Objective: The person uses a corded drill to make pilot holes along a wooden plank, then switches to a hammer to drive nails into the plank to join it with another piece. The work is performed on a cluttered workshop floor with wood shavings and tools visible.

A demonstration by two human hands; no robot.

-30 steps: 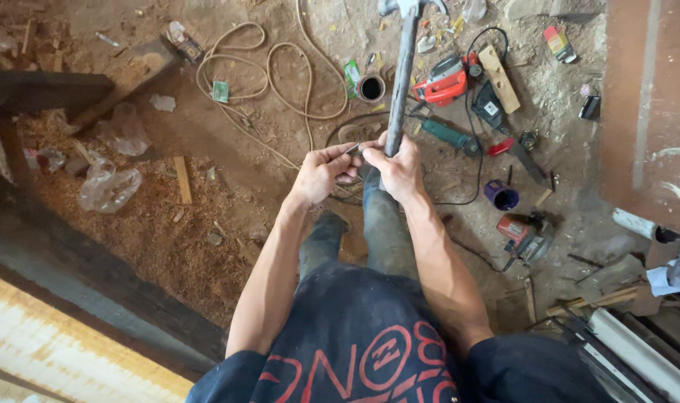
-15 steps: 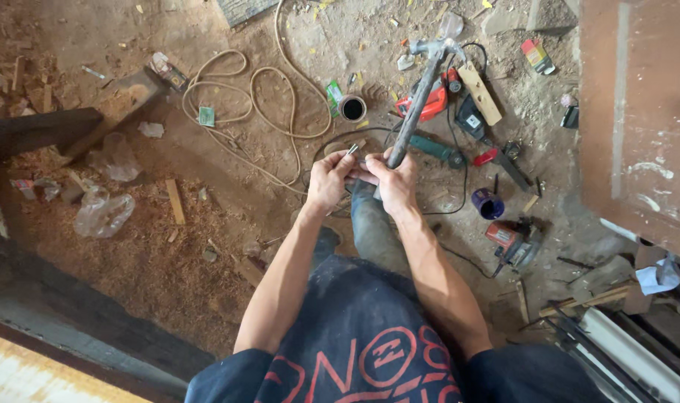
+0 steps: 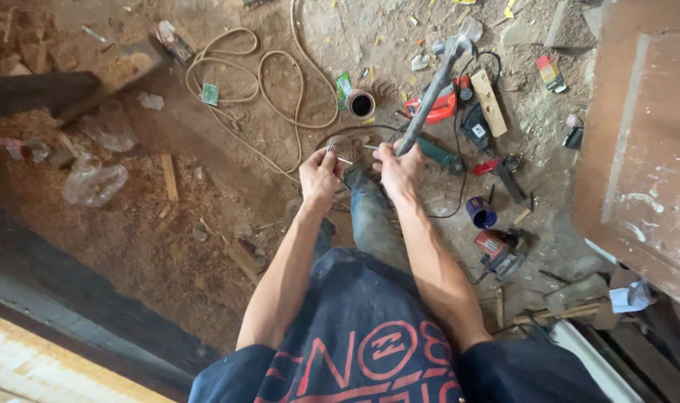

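Fingers of right hand (image 3: 399, 166) grip hammer (image 3: 431, 88); left hand (image 3: 319, 177) pinches perhaps nails (image 3: 345, 160).

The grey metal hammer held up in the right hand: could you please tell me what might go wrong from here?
1. The right hand grips the grey metal hammer low on its handle, so the head could swing wide and perhaps strike the left hand, which pinches small nails close by.
2. The looped beige cord and the power tools on the dusty floor around the feet could trip the person.

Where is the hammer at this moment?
In the head view, right of centre: the hammer is gripped by the right hand, its head raised above the red power tool.
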